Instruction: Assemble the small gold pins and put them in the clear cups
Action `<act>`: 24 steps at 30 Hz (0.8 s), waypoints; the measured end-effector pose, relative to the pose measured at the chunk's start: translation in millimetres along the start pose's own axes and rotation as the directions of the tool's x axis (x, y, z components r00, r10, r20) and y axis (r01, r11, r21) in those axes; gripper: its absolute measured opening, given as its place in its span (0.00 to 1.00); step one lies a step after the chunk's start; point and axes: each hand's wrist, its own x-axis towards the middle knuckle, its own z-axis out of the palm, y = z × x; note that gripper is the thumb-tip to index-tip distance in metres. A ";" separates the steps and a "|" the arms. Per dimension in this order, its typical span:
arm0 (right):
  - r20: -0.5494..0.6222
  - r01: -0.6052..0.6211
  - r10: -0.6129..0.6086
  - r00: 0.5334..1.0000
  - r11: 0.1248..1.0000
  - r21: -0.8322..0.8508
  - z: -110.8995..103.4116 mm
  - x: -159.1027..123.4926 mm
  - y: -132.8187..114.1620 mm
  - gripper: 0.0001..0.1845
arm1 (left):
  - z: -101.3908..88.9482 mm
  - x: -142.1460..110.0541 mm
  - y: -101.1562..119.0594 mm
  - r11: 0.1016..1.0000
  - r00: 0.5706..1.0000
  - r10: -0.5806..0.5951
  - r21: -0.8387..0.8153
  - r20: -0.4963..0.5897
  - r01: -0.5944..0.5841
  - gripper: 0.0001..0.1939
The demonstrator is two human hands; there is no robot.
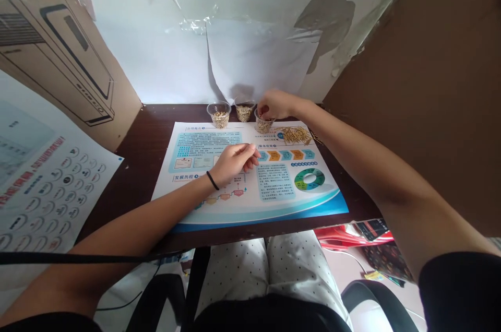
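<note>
Three clear plastic cups stand in a row at the back of the desk, each partly filled with small gold pins: a left cup (pixel 219 114), a middle cup (pixel 244 110) and a right cup (pixel 263 122). My right hand (pixel 275 103) hovers over the right cup with its fingers pinched together; what they hold is too small to make out. A loose heap of gold pins (pixel 296 135) lies on the blue-and-white printed sheet (pixel 274 201) to the right of the cups. My left hand (pixel 234 161) rests on the sheet, fingers curled and pinched, a black band on its wrist.
The dark wooden desk (pixel 141 159) is boxed in by a cardboard carton (pixel 66 55) on the left, a white wall behind and a brown board (pixel 430 86) on the right. A printed poster (pixel 47 191) leans at the left. My knees and a red object (pixel 344 235) show below the desk edge.
</note>
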 end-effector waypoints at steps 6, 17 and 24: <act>-0.128 -0.005 0.010 0.992 0.999 0.036 -4.0 -20.7 0.4 0.07 | -15.4 18.5 35.0 0.994 0.975 0.090 -0.043 -0.201 -0.101 0.17; -0.271 -0.011 0.343 0.899 0.638 0.770 17.3 -50.9 -2.6 0.07 | -57.1 151.0 97.7 0.267 0.998 0.016 0.961 0.065 -0.067 0.11; -0.168 0.088 0.273 0.947 0.283 0.955 34.8 -79.4 -1.6 0.24 | -52.9 176.5 80.7 0.137 0.997 0.008 0.988 0.071 -0.072 0.08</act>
